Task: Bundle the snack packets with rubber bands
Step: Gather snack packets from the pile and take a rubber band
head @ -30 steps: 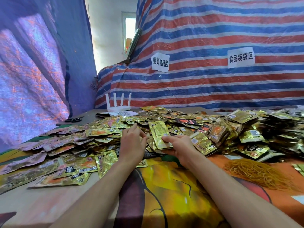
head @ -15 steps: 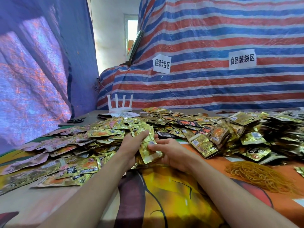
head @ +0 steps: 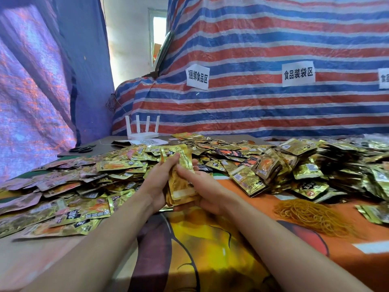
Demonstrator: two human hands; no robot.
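Packets (head: 181,182): glossy gold foil, crinkled. Rubber bands (head: 311,216), near right: matt tan rubber. Tablecloth (head: 200,249): smooth, printed, slight sheen. Striped tarp (head: 252,114), far: woven plastic, wrinkled. Signs (head: 197,76) on it: matt white paper. Router (head: 143,133), far left: smooth white plastic.

A stack of packets (head: 181,182) sits between the left hand (head: 156,184) and right hand (head: 202,190), over the table (head: 189,249). Loose packets (head: 84,186) spread left, behind and right. Rubber bands (head: 311,216) lie right of the hands; router (head: 143,131) and scissors (head: 82,149) sit back left.
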